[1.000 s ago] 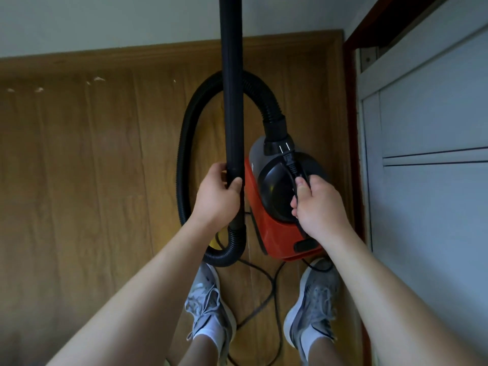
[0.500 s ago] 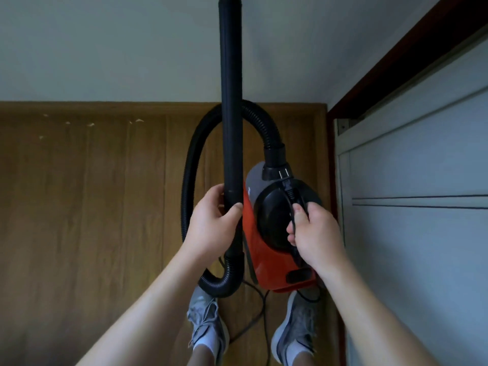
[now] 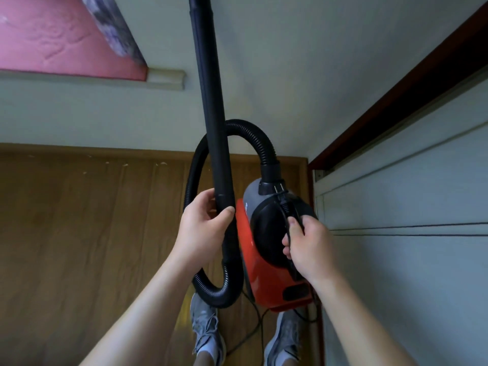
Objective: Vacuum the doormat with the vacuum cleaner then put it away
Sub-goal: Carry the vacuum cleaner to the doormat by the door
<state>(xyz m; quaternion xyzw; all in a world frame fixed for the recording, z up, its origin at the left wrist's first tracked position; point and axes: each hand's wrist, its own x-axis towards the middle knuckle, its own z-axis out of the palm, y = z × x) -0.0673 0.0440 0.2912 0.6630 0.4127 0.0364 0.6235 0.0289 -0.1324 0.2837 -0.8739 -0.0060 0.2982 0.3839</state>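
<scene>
Above the wooden floor (image 3: 79, 233), left hand (image 3: 203, 231) still grips the wand (image 3: 211, 114), right hand (image 3: 309, 249) the vacuum cleaner (image 3: 266, 249) handle; pink mattress (image 3: 52, 38) newly visible.

A single wide-angle view from the person's head looks forward and steeply down, close over both forearms, onto the wooden floor (image 3: 92, 233) and its far edge at the pale wall (image 3: 277, 75); a cabinet front (image 3: 409, 260) fills the right side.
</scene>
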